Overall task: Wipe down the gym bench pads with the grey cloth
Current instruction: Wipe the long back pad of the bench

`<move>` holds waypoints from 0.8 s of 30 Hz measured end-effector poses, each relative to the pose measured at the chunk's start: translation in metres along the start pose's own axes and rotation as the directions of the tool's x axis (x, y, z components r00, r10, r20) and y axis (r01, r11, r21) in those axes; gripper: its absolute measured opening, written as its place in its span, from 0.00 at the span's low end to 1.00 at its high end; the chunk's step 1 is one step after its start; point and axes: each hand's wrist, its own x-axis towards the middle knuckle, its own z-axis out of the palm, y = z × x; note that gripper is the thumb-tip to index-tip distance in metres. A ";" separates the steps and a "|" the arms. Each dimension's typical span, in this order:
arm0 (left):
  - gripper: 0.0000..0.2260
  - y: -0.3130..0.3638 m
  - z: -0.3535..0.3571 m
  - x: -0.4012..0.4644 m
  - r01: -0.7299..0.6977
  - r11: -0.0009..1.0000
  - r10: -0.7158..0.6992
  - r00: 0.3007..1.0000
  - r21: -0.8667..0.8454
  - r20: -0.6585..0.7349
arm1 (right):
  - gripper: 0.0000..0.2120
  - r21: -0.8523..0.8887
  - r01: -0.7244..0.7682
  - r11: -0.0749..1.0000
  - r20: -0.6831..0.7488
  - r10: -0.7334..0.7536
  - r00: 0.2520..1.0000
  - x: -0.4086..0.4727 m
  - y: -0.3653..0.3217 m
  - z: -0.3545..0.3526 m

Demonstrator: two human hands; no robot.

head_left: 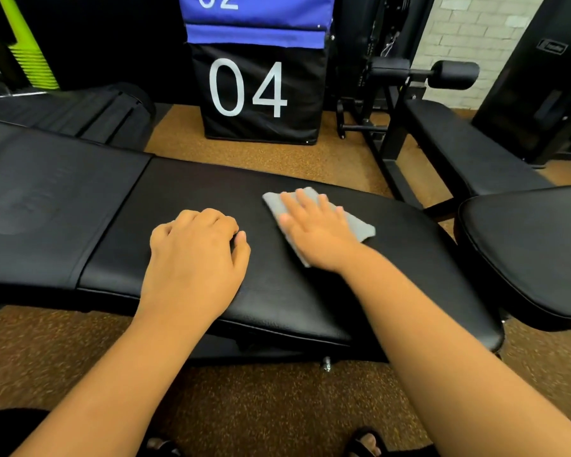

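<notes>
A black gym bench runs across the view, with a seat pad (393, 258) in the middle and a longer back pad (47, 209) to its left. A folded grey cloth (360, 227) lies flat on the seat pad's far half. My right hand (317, 232) presses on the cloth with straight, spread fingers and covers most of it. My left hand (195, 258) rests on the seat pad to the left of the cloth, fingers curled under, holding nothing.
A second black bench pad (534, 258) sits close on the right, with another bench and roller-pad machine (455, 74) behind. A black block marked 04 (257, 94) stands on the brown speckled floor (277, 407) beyond the bench. My feet show at the bottom.
</notes>
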 end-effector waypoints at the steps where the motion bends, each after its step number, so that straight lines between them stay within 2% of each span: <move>1: 0.12 0.000 0.000 0.000 -0.001 1.000 0.001 1.000 0.000 -0.007 | 0.25 0.030 0.053 0.998 0.001 -0.053 0.999 -0.008 -0.010 0.002; 3: 0.12 -0.001 0.000 -0.001 -0.005 1.000 0.005 1.000 0.000 -0.012 | 0.24 0.048 0.129 0.990 0.002 -0.129 0.992 -0.019 -0.013 0.002; 5: 0.12 -0.001 0.001 -0.001 -0.010 1.000 0.010 1.000 -0.002 -0.013 | 0.23 0.071 0.137 0.988 0.011 -0.138 0.990 -0.014 0.000 -0.001; 9: 0.12 -0.002 0.001 -0.001 -0.019 1.000 0.019 1.000 0.000 -0.022 | 0.24 0.044 -0.067 0.997 -0.003 0.067 0.998 0.016 0.031 -0.006; 12: 0.12 -0.001 0.001 -0.001 -0.013 1.000 0.013 1.000 0.001 -0.027 | 0.25 0.047 -0.166 0.985 0.006 0.166 0.986 0.017 0.017 -0.005; 14: 0.13 -0.001 0.002 -0.002 -0.006 1.000 0.005 0.999 -0.024 -0.046 | 0.25 0.046 -0.093 0.995 0.012 0.092 0.996 -0.001 -0.011 -0.001; 16: 0.17 -0.001 0.004 -0.002 0.002 1.000 -0.004 0.998 -0.031 -0.065 | 0.25 0.047 0.044 0.998 -0.012 -0.044 0.999 -0.027 -0.038 0.005; 19: 0.20 -0.001 0.005 -0.002 -0.002 1.000 0.002 0.998 0.003 -0.058 | 0.25 0.060 0.161 0.985 0.000 -0.161 0.987 -0.059 -0.043 0.007; 22: 0.18 -0.002 0.005 -0.002 -0.017 1.000 0.018 0.998 0.016 -0.053 | 0.24 0.041 0.133 0.990 -0.009 -0.133 0.991 -0.059 0.001 0.000; 24: 0.16 -0.003 0.004 -0.003 -0.017 1.000 0.018 0.999 0.014 -0.050 | 0.25 0.015 0.012 1.000 -0.066 -0.011 0.998 -0.047 0.045 -0.002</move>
